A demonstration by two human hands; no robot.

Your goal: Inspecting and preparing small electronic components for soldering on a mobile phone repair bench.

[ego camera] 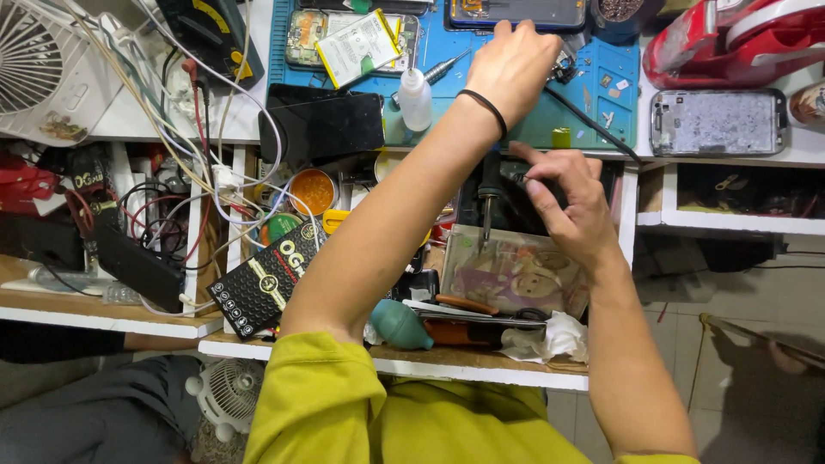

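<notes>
Left hand (514, 62), black band at the wrist, stretched forward over the blue rubber work mat (516, 120) on the white surface (808, 146); fingers curled downward at the mat's far right part, among small metal parts; grip hidden behind the back of the hand, so open or closed cannot be told

Right hand (571, 202) lower, just beneath the front edge of the surface, over a cluttered open drawer (395, 357); thumb and forefinger pinched together on a small dark object (521, 176) too obscured to identify

Black-handled soldering iron (489, 191) standing tip-down just left of the right hand, its tip touching or nearly touching a clear plastic packet with a printed cartoon picture (514, 273)

On the mat, left of the left wrist: small translucent squeeze bottle with a white nozzle (415, 99), upright; slim metal screwdriver (445, 64) lying diagonally beside it; flat white phone battery (357, 45) resting on an opened handset

Black smartphone (325, 125), screen blank, lying across the mat's near left corner

Disassembled phone frame, silver-grey (718, 122), on the surface to the right, well apart from both hands

In the drawer: teal rubber air-blower bulb (400, 325) near the left elbow, orange-handled pliers (468, 303), crumpled white tissue (550, 337)

White fan grille (34, 60) at far left, above tangled red, black and white wires (198, 172)
</notes>
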